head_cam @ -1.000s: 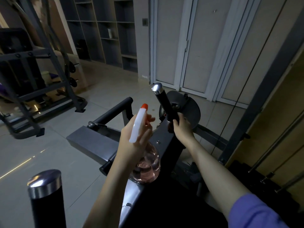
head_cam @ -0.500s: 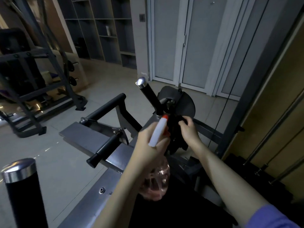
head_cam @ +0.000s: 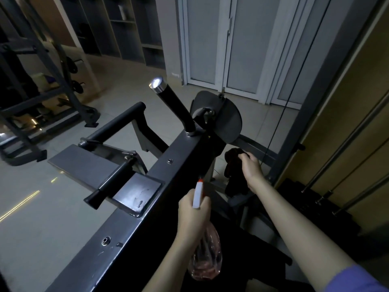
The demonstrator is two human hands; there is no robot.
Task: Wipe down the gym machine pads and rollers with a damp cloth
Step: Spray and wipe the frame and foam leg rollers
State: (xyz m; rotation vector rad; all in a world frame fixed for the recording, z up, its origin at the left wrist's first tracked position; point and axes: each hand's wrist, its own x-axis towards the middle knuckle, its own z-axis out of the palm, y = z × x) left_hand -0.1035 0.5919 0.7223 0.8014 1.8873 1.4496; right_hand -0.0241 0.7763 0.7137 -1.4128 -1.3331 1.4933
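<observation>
My left hand (head_cam: 192, 211) grips a spray bottle (head_cam: 205, 261) with a clear pinkish body and a white, orange-tipped head, held low over the dark machine frame (head_cam: 147, 207). To the right, my right hand (head_cam: 251, 168) holds a dark cloth (head_cam: 232, 173) that hangs down beside the frame, below the round grey cam plate (head_cam: 226, 116). A black handle with a chrome cap (head_cam: 171, 104) rises from the frame, left of the cam. Two more black bars, the long one (head_cam: 117, 121) and a short grip (head_cam: 111, 180), lie over a grey plate (head_cam: 84, 165).
A dark rack with weight plates (head_cam: 40, 87) stands at the left on the tiled floor. Shelving (head_cam: 130, 28) and white doors (head_cam: 229, 41) line the back. Chrome guide rods (head_cam: 341, 161), a cable and a wooden panel close in the right side.
My right hand left the chrome-capped handle and dropped down to the right with the cloth. My left hand with the bottle sank lower. The view tilted down and closer.
</observation>
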